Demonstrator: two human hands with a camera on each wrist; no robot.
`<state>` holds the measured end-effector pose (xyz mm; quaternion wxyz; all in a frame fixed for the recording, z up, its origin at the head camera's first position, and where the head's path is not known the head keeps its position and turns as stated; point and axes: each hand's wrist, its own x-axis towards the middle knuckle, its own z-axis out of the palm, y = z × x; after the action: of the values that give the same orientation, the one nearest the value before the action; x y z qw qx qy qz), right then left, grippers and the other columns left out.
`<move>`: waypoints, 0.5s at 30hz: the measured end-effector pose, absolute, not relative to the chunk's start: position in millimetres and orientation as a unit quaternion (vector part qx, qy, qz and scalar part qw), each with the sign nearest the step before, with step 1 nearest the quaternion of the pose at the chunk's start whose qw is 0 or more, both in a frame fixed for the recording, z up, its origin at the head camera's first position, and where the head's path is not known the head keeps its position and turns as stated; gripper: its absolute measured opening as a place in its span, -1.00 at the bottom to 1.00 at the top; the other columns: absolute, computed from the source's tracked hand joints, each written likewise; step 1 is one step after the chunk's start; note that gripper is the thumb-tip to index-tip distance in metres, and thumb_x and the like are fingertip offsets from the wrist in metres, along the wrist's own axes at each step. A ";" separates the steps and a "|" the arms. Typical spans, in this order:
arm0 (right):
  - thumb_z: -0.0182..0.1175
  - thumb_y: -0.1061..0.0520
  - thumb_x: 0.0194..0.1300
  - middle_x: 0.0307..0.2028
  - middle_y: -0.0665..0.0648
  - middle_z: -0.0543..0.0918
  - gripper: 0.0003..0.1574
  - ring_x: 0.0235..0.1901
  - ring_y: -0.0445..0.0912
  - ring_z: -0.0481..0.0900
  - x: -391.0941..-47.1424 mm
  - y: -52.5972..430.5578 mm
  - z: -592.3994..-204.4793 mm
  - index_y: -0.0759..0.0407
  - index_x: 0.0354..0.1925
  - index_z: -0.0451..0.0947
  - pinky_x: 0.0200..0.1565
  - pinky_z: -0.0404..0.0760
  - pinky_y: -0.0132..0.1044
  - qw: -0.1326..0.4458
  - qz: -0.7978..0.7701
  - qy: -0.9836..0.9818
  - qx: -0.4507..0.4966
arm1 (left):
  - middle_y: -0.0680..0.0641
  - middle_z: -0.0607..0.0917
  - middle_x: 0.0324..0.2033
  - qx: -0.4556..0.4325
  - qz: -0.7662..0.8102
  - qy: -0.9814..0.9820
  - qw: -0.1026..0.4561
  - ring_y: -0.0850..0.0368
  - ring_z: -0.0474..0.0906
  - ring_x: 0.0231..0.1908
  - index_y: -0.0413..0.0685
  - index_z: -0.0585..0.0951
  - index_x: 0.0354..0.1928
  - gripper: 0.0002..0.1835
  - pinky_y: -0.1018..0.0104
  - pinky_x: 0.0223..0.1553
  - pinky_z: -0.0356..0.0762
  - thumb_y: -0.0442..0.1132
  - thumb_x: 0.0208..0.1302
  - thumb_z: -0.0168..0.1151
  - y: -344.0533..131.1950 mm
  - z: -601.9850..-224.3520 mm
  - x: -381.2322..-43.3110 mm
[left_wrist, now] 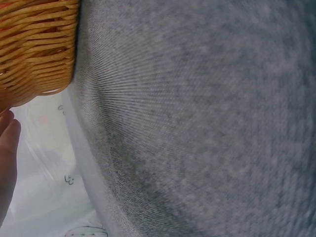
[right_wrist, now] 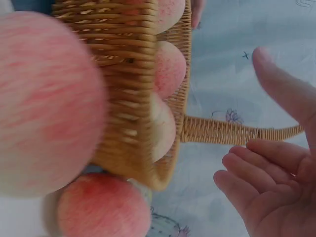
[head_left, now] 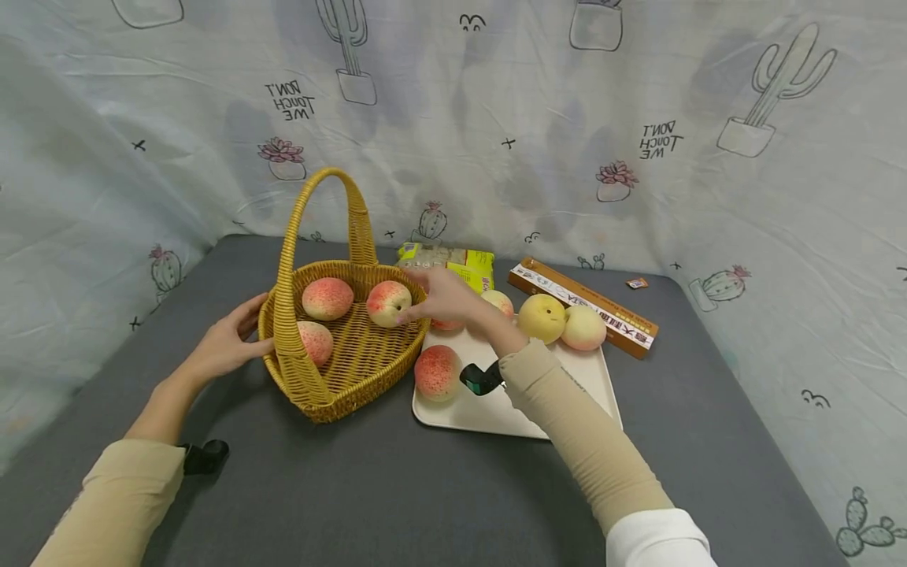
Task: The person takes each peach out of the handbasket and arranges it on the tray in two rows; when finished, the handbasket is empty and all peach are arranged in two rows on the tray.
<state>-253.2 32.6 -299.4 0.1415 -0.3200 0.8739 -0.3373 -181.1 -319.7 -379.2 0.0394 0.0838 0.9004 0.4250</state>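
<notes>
A yellow wicker basket (head_left: 368, 346) with a tall arched handle holds a few pink-red peaches: one peach (head_left: 327, 299) at the back left, another peach (head_left: 316, 342) partly behind the handle, and a third peach (head_left: 389, 304) near the right rim. My left hand (head_left: 225, 344) touches the basket's left side near the handle base, fingers and thumb extended. Over the right rim is my right hand (head_left: 445, 298), beside the third peach. In the right wrist view, the right hand (right_wrist: 276, 182) holds nothing, its thumb spread from its fingers.
Right of the basket, a white tray (head_left: 489, 413) bears several more fruits, including a red peach (head_left: 438, 373) and a yellow fruit (head_left: 542, 317). Behind them lie a yellow-green packet (head_left: 476, 268), a long brown box (head_left: 584, 307) and a small orange wrapper (head_left: 637, 283). A printed curtain hangs behind the table.
</notes>
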 end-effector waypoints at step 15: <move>0.41 -0.02 0.17 0.17 0.24 0.49 -0.24 0.06 0.08 0.51 -278.9 -42.9 -302.0 0.31 0.22 0.43 -0.08 0.60 -0.20 0.176 -0.219 0.931 -0.234 | -0.45 -0.04 0.44 0.077 0.427 0.900 0.039 -0.43 0.00 0.38 -0.30 -0.17 0.52 -0.03 -0.28 0.30 0.16 -0.19 0.34 0.26 -318.5 -376.5 -178.3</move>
<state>-278.9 -42.9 -302.0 0.1757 -0.2335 0.9310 -0.2187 -178.3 -318.5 -376.5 0.0393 0.0773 0.9001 0.4270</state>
